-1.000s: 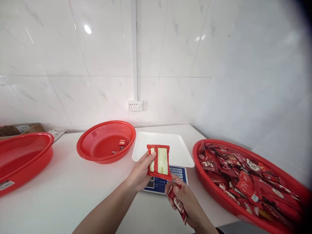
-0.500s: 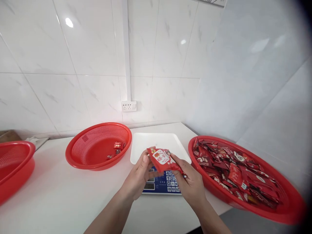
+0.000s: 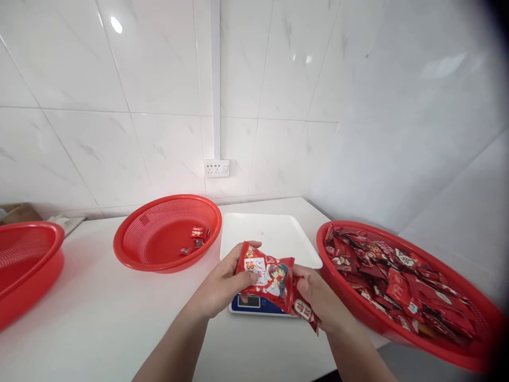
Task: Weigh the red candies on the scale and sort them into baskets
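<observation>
In front of me my left hand [image 3: 220,286] is closed on a red snack packet [image 3: 270,276], thumb across its front. A cartoon couple and white lettering panel face up. My right hand [image 3: 324,300] grips a second, smaller red packet [image 3: 304,307] with a pale oval label, partly behind the first one's right edge. Both packets are above a digital scale with a white tray [image 3: 274,228] and a blue panel [image 3: 264,306], whose keys are mostly hidden.
On the right, a red basket [image 3: 369,226] is heaped with red packets [image 3: 401,292]. A red basket [image 3: 119,249] at the back left holds several small wrapped pieces [image 3: 198,233]. Another red basket [image 3: 47,260] stands at the far left. A tiled wall [image 3: 167,148] with a socket [image 3: 217,168] closes off the back.
The larger packet has turned so its cartoon couple shows, and my left thumb now lies across it. The smaller packet in my right hand has come into clearer view. The camera view has shifted slightly.
</observation>
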Demonstrator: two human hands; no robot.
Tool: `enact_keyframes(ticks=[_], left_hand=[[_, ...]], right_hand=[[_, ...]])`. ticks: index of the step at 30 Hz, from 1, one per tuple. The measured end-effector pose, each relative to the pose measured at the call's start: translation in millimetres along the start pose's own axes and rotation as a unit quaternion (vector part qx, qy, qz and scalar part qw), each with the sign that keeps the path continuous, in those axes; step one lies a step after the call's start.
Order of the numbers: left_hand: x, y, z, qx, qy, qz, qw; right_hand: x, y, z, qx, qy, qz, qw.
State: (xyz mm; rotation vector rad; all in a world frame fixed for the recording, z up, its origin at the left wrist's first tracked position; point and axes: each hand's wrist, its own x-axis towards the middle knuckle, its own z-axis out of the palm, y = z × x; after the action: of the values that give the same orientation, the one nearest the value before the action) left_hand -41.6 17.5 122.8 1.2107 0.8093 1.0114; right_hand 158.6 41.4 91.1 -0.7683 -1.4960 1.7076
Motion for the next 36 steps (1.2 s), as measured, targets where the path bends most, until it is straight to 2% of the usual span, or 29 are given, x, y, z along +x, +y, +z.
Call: enact_keyframes(ticks=[2,5,8,11,15,20,23,25,27,33,36], left_hand=[[-1,3,-1.2,0.024,-0.029,0.000,0.999],[0,6,-0.9,0.061,-0.041,0.041,0.996],[3,6,-0.3,0.113,-0.006,0.073,0.991],[5,2,0.5,0.133,0.039,0.062,0.988],[4,0,3.7,0.134,0.068,0.052,0.987],[3,-1,7.4,0.134,0.070,0.068,0.986],[5,-2,7.4,0.092,0.079,0.106,0.987],[7,-3,7.5,0.048,0.063,0.115,0.990],[8,-3,8.2,0.013,0.039,0.102,0.994],[4,0,9.2,-0.032,0.039,0.109,0.993],[2,1,6.3,-0.030,0.028,0.092,0.995]], right_hand=[[1,-3,4,-0.054,-0.022,-0.009,0.998],[1,-8,11,-0.116,-0.003,-0.025,0.993],[-1,-8,16,-0.176,0.006,0.004,0.984],[-4,-6,17,-0.210,0.002,0.034,0.977],[-4,-8,15,-0.198,-0.026,-0.018,0.980],[-4,-15,18,-0.259,0.020,-0.022,0.965],[-5,-13,20,-0.240,0.092,-0.031,0.966],[-5,-10,22,-0.196,0.157,-0.049,0.967],[-5,-9,24,-0.154,0.192,-0.062,0.967],[-9,-9,29,-0.114,0.180,-0.062,0.975],[-11,-8,25,-0.090,0.172,-0.061,0.979]])
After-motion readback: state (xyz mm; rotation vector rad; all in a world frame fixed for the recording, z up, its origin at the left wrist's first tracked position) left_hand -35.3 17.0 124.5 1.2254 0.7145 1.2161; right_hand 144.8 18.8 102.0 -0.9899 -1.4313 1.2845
